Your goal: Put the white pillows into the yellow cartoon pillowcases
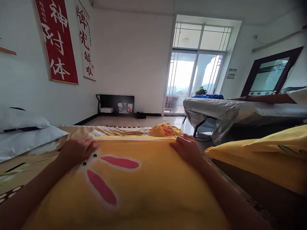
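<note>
A yellow pillowcase (155,179) with a white-edged pink rabbit-ear print and two black eyes spreads in front of me. My left hand (80,148) has its fingers closed on the far left corner. At the far right corner, my right hand (185,147) grips the cloth in the same way, and the far edge is stretched straight between the two hands. Whether a pillow is inside cannot be made out. Just beyond that edge lies a bunched yellow cloth (165,129) with a bit of pink print.
Patterned bedding (120,131) lies beneath. White pillows (26,127) rest at left, and another yellow cloth (259,147) drapes at right. Past it stands a plastic-covered table (216,103) with a blue cloth (211,96); a person's arm (266,98) rests there. A black panel (117,103) leans by the wall.
</note>
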Demonstrator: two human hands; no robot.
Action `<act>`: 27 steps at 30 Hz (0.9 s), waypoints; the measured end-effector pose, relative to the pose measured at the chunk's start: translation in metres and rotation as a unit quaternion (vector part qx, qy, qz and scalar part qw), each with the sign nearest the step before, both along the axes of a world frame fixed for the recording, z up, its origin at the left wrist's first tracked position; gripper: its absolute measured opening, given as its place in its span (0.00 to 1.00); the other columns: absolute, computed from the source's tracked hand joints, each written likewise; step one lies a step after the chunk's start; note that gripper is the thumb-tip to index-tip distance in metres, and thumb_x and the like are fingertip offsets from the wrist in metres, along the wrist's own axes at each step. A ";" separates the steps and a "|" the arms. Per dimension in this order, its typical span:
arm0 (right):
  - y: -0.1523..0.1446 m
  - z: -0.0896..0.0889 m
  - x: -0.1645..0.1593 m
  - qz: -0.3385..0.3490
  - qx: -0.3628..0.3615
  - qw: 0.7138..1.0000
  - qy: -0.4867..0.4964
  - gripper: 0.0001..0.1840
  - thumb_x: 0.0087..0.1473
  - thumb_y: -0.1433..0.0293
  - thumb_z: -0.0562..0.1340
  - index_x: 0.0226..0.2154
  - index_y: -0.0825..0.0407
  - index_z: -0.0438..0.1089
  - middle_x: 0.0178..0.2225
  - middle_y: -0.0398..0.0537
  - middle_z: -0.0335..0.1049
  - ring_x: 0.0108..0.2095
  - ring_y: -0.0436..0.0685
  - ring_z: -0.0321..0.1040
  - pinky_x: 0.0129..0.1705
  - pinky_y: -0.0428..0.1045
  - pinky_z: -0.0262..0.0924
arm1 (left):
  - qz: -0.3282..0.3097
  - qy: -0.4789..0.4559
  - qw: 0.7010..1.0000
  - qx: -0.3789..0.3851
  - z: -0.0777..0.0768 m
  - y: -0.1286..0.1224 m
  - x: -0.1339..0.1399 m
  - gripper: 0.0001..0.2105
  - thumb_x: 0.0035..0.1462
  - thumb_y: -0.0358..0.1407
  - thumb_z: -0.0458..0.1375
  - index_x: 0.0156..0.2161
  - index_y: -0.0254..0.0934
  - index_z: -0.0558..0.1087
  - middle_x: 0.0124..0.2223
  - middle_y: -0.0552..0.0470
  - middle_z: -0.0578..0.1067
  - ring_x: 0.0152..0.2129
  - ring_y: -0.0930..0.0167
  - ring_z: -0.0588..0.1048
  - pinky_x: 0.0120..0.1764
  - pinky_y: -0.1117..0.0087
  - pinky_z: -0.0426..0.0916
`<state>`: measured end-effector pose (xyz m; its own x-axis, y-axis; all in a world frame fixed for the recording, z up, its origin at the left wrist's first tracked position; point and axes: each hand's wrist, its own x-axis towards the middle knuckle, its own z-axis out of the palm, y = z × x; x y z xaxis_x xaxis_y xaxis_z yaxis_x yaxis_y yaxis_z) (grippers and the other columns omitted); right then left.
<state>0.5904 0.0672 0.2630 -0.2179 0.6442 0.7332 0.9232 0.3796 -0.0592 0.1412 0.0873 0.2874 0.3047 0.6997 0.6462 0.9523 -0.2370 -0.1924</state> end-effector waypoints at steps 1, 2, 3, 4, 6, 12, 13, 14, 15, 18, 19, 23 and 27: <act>0.003 -0.013 -0.003 -0.006 -0.003 1.000 -0.014 0.19 0.60 0.59 0.55 0.21 0.50 0.59 0.26 0.46 0.65 0.34 0.56 0.60 0.41 0.52 0.52 | 0.004 0.014 0.999 -0.032 -0.021 0.005 0.001 0.25 0.62 0.46 0.37 0.30 0.33 0.70 0.29 0.52 0.73 0.27 0.73 0.67 0.31 0.75 0.54; 0.006 -0.034 -0.008 -0.002 -0.017 0.999 -0.028 0.18 0.61 0.60 0.54 0.23 0.51 0.61 0.26 0.46 0.66 0.34 0.56 0.61 0.42 0.52 0.53 | -0.002 0.024 0.997 -0.075 -0.046 0.010 0.003 0.23 0.62 0.44 0.38 0.31 0.33 0.71 0.30 0.50 0.74 0.27 0.71 0.68 0.31 0.74 0.56; 0.010 -0.061 -0.015 0.013 -0.045 0.998 -0.043 0.18 0.62 0.62 0.52 0.24 0.51 0.64 0.27 0.47 0.68 0.35 0.56 0.62 0.43 0.52 0.53 | -0.015 0.021 0.992 -0.124 -0.074 0.014 0.006 0.21 0.62 0.42 0.38 0.32 0.34 0.71 0.31 0.48 0.75 0.28 0.70 0.70 0.32 0.72 0.57; 0.014 -0.090 -0.022 0.030 -0.067 0.997 -0.032 0.18 0.64 0.67 0.48 0.26 0.51 0.65 0.28 0.46 0.69 0.34 0.55 0.62 0.42 0.50 0.54 | -0.041 0.010 0.983 -0.177 -0.101 0.017 0.009 0.20 0.63 0.39 0.38 0.33 0.35 0.71 0.32 0.47 0.76 0.29 0.69 0.71 0.33 0.72 0.59; 0.018 -0.142 -0.035 0.026 -0.083 0.996 -0.016 0.21 0.64 0.70 0.43 0.27 0.52 0.66 0.28 0.48 0.69 0.32 0.55 0.62 0.38 0.49 0.55 | -0.074 -0.025 0.971 -0.226 -0.143 0.022 0.016 0.19 0.63 0.35 0.37 0.33 0.36 0.70 0.34 0.46 0.76 0.32 0.67 0.73 0.37 0.69 0.62; 0.012 -0.164 -0.024 0.034 -0.109 0.993 0.025 0.22 0.66 0.64 0.43 0.28 0.51 0.65 0.28 0.47 0.69 0.32 0.55 0.62 0.38 0.49 0.56 | -0.061 -0.087 0.948 -0.301 -0.134 0.021 0.012 0.22 0.64 0.43 0.37 0.33 0.37 0.70 0.37 0.45 0.76 0.37 0.64 0.75 0.39 0.67 0.63; 0.010 -0.153 -0.017 0.038 -0.126 0.991 0.022 0.22 0.66 0.63 0.43 0.28 0.51 0.65 0.29 0.47 0.69 0.33 0.55 0.62 0.39 0.50 0.56 | -0.063 -0.086 0.944 -0.312 -0.120 0.019 0.009 0.21 0.63 0.44 0.38 0.32 0.37 0.71 0.36 0.46 0.76 0.35 0.64 0.75 0.37 0.68 0.62; 0.007 -0.139 -0.009 0.038 -0.144 0.989 0.016 0.22 0.65 0.62 0.44 0.28 0.50 0.65 0.29 0.47 0.70 0.34 0.55 0.63 0.40 0.50 0.56 | -0.065 -0.085 0.940 -0.324 -0.106 0.016 0.006 0.21 0.63 0.45 0.39 0.30 0.37 0.71 0.34 0.47 0.76 0.32 0.65 0.75 0.35 0.69 0.62; 0.004 -0.125 -0.002 0.034 -0.163 0.986 0.003 0.22 0.65 0.61 0.45 0.27 0.50 0.66 0.30 0.47 0.70 0.34 0.56 0.63 0.41 0.51 0.55 | -0.072 -0.085 0.935 -0.336 -0.091 0.012 0.005 0.21 0.62 0.45 0.41 0.28 0.37 0.70 0.30 0.49 0.76 0.29 0.67 0.74 0.33 0.70 0.61; -0.004 -0.072 0.012 0.019 -0.205 0.978 -0.044 0.20 0.63 0.63 0.48 0.26 0.50 0.68 0.30 0.48 0.72 0.35 0.57 0.65 0.42 0.53 0.55 | -0.138 -0.129 0.920 -0.343 -0.047 -0.002 0.011 0.23 0.60 0.48 0.44 0.24 0.37 0.71 0.26 0.51 0.75 0.27 0.69 0.72 0.32 0.72 0.61; -0.006 -0.054 0.010 0.019 -0.207 0.977 -0.046 0.19 0.62 0.64 0.49 0.26 0.51 0.69 0.31 0.48 0.72 0.35 0.57 0.65 0.42 0.53 0.55 | -0.170 -0.158 0.913 -0.336 -0.034 -0.007 0.018 0.22 0.60 0.49 0.45 0.27 0.37 0.74 0.29 0.52 0.77 0.29 0.69 0.73 0.35 0.72 0.63; -0.004 -0.013 -0.034 0.086 -0.187 0.978 0.036 0.16 0.61 0.61 0.51 0.35 0.49 0.72 0.39 0.46 0.75 0.40 0.55 0.68 0.45 0.50 0.57 | -0.288 -0.217 0.875 -0.324 -0.014 -0.014 0.077 0.18 0.60 0.47 0.48 0.45 0.42 0.75 0.47 0.55 0.77 0.45 0.67 0.72 0.48 0.72 0.62; -0.002 -0.047 -0.093 0.104 -0.235 0.966 0.007 0.17 0.62 0.64 0.51 0.34 0.50 0.73 0.37 0.46 0.76 0.37 0.54 0.69 0.42 0.47 0.60 | -0.309 -0.173 0.846 -0.398 -0.050 -0.008 0.130 0.19 0.62 0.46 0.44 0.43 0.40 0.74 0.45 0.51 0.77 0.42 0.66 0.73 0.45 0.70 0.64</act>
<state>0.4974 0.0656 0.2161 -0.3713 0.8498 0.3741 0.8276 0.4855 -0.2818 0.2714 0.0796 0.2376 0.6605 0.7315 0.1695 0.5659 -0.6333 0.5278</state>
